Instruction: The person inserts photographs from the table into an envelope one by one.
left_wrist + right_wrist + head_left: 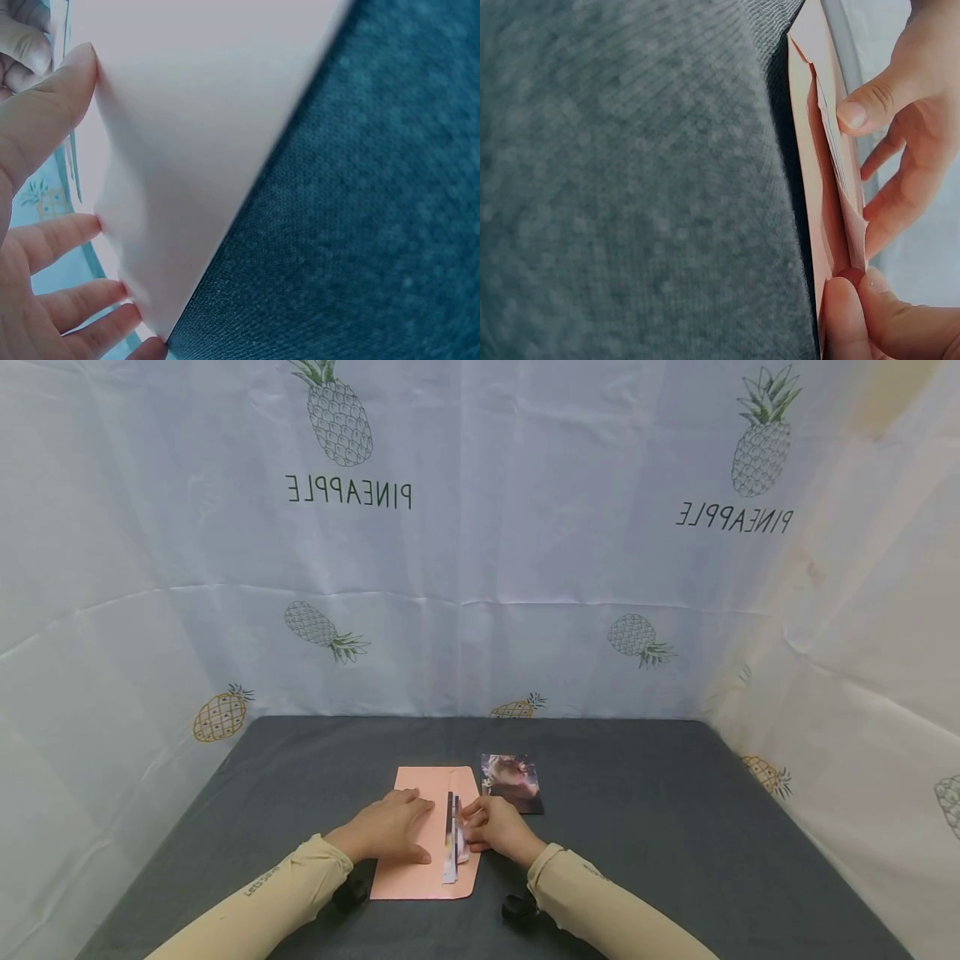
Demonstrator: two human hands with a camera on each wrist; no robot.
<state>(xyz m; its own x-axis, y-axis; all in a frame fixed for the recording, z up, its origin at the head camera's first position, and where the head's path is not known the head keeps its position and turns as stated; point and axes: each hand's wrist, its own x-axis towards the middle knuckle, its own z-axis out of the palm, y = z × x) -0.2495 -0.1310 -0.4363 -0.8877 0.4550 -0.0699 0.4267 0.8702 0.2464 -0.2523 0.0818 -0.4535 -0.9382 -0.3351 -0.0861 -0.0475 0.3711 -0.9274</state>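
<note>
A pink envelope [420,868] lies on the dark cloth, its flap side toward the right. A few printed photo cards [451,847] show as a narrow strip at its mouth. My left hand [393,827] rests on the envelope with thumb and fingers spread, the fingertips [112,289] touching the paper. At the mouth, my right hand [498,828] pinches the envelope's edge between thumb and fingers, beside the cards. The right wrist view shows the mouth gaping, with a thin stack of card edges [831,135] inside.
A dark photo print [512,781] with pink tones lies just beyond the right hand. Dark cloth [637,827] covers the table. A white pineapple-print curtain [480,543] hangs behind and along both sides.
</note>
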